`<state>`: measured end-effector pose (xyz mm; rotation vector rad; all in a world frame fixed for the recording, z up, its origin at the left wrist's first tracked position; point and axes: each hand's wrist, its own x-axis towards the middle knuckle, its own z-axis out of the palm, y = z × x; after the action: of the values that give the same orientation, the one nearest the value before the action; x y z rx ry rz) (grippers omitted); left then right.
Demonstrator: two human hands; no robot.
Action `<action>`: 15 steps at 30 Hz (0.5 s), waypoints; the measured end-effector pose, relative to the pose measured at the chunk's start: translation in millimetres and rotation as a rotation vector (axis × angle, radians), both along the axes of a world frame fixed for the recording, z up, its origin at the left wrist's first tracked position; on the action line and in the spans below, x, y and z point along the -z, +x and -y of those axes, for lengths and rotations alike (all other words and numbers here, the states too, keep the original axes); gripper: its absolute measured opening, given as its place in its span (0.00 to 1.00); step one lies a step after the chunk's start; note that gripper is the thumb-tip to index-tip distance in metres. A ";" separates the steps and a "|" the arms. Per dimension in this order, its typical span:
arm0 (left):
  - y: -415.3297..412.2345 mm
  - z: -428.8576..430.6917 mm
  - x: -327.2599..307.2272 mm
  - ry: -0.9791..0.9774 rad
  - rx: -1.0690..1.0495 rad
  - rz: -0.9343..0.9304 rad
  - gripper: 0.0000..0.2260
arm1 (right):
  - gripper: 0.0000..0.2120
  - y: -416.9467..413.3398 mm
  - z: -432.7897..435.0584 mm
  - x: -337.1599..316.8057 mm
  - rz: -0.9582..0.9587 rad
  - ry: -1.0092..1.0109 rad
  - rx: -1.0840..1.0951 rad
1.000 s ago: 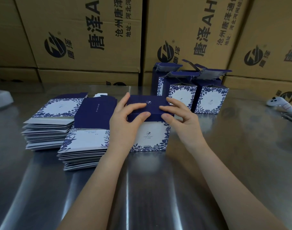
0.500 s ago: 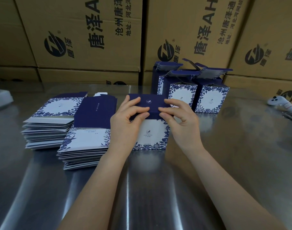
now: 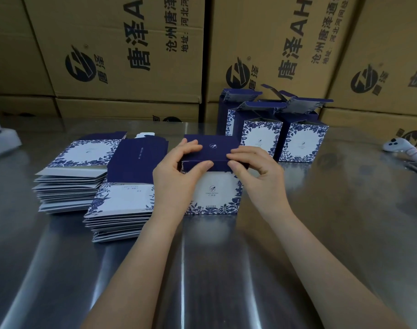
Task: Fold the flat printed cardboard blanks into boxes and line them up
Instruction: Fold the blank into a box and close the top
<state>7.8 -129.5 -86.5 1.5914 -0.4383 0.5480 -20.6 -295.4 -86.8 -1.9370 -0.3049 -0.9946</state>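
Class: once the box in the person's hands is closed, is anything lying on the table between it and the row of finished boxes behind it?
Nothing visible: only bare steel table separates the held navy-and-white floral cardboard box from the row of open-topped folded boxes.

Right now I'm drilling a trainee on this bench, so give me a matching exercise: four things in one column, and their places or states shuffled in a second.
Things:
1. box in hand
2. finished boxes
3. blanks
4. controller

Places or states:
A. two flat stacks left of the hands
B. alone at the table's right edge
C. top flap pressed down by both hands
D. standing at the back, top flaps open

Pairs: 1-C, 2-D, 3-A, 4-B. The left hand and right hand both grip the flap.
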 end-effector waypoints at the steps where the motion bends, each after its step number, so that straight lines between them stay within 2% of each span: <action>1: 0.1 -0.6 -0.3 -0.028 0.014 -0.024 0.15 | 0.08 -0.4 0.1 0.1 -0.006 0.000 -0.008; 5: 3.2 -3.7 -2.7 -0.120 0.115 -0.129 0.15 | 0.10 0.1 0.5 -0.8 -0.031 0.006 -0.038; 9: 8.1 -6.8 -3.3 -0.041 0.116 -0.133 0.10 | 0.11 2.5 -0.4 -2.0 -0.040 0.059 -0.044; 15: 11.3 -4.3 -0.4 -0.053 0.094 -0.134 0.10 | 0.10 4.8 -3.3 -2.0 -0.024 0.096 -0.030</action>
<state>19.1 -125.2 -86.0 1.5379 -0.3921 0.3758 -15.8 -292.1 -84.8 -1.8505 -0.2675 -0.9492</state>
